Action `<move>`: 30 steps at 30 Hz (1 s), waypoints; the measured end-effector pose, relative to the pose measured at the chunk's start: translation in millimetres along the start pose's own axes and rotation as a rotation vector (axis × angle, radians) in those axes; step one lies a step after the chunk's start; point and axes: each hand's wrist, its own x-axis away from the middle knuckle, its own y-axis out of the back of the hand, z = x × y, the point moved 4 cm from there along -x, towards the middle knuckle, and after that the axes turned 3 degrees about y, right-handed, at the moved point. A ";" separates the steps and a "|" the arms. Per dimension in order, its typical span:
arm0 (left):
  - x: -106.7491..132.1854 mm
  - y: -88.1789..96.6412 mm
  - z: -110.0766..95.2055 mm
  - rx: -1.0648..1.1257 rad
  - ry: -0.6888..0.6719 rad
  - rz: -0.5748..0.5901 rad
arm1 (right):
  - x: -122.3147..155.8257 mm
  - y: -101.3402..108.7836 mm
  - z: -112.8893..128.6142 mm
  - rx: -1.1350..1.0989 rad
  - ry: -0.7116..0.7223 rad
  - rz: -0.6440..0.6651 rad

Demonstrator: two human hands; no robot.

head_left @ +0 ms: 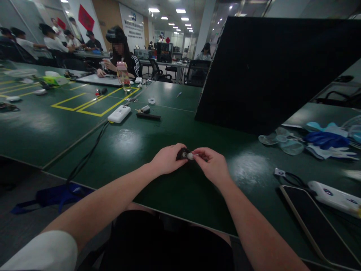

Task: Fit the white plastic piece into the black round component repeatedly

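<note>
Close over the green table (180,195), my two hands meet in front of me. My left hand (168,158) is closed around a small dark part with a round metallic face (183,154); most of it is hidden by the fingers. Thumb and fingertips of my right hand (211,162) pinch a small whitish round piece (190,156), held right at the dark part's face. I cannot tell whether the two pieces are joined. Their exact kind is too small to make out.
A large black panel (259,75) leans at the right. Fan blades (282,140), gloves (327,140), a phone (318,222) and a white power bank (335,195) lie below it. Ahead are a black bar (148,116), tape roll (151,101) and white device (119,114). A person (121,56) sits opposite.
</note>
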 end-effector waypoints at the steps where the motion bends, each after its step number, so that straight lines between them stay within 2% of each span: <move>1: -0.3 -0.4 0.4 -0.001 0.003 0.003 | -0.3 -0.9 -0.7 0.012 -0.013 -0.001; 5: -0.1 0.9 -0.7 -0.025 0.025 0.005 | -0.3 10.7 -5.8 0.096 -0.101 -0.118; 8: 1.6 3.7 -3.3 -0.014 0.029 0.020 | 0.3 28.2 -15.7 0.137 -0.250 -0.222; 12: 2.8 5.8 -3.1 0.015 0.031 0.043 | -2.2 37.1 -31.8 0.239 -0.424 -0.143; 15: 1.7 4.9 0.0 0.030 0.020 0.040 | -4.8 35.7 -39.6 0.291 -0.466 -0.092; 21: 3.8 8.3 12.8 0.079 0.027 -0.028 | -5.8 37.7 -47.1 0.274 -0.486 -0.089; 25: 22.8 28.4 38.7 0.030 0.048 -0.106 | -4.3 39.6 -44.3 0.248 -0.490 -0.080; 28: 43.3 56.8 75.5 -0.097 0.179 -0.226 | -2.6 37.3 -38.5 0.224 -0.483 -0.077; 30: 54.5 79.1 96.8 -0.229 0.172 -0.312 | -2.7 34.2 -34.6 0.222 -0.456 -0.064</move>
